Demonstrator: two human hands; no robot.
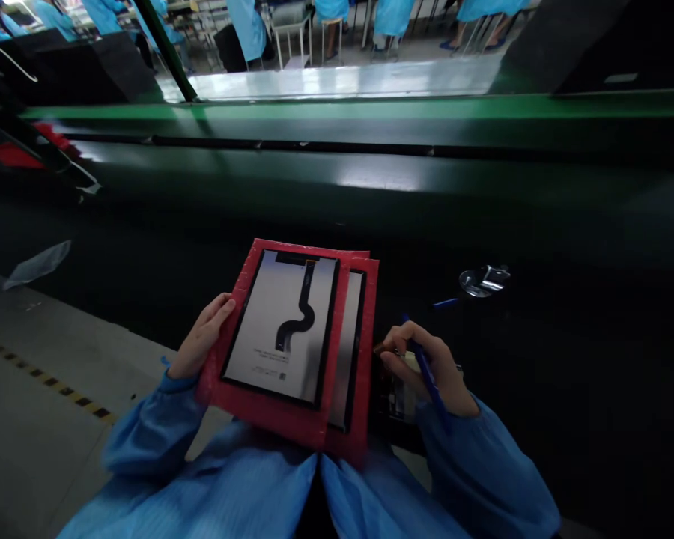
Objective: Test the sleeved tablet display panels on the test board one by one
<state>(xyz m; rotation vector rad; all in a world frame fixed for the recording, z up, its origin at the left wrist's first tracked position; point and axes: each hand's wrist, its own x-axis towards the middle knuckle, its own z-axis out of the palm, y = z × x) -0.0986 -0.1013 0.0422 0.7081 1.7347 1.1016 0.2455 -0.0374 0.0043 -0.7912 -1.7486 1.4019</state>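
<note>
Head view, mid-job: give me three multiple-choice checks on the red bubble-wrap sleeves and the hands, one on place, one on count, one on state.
1. Where is the left hand?
A. On the left edge of the top red bubble-wrap sleeve
B. On the shiny metal piece
C. On the green belt rail

2. How many red sleeves with flat grey panels show in the stack?
A. One
B. Two
C. Four

3. What does the right hand hold?
A. Nothing
B. A slim blue pen
C. A clear film

Answers:
1 A: its fingers curl over that sleeve's left edge.
2 B: a second sleeve peeks out at the right, under the top one with its grey panel.
3 B: the fingers close on the pen, right of the stack; the shiny metal piece lies apart, untouched.
</note>
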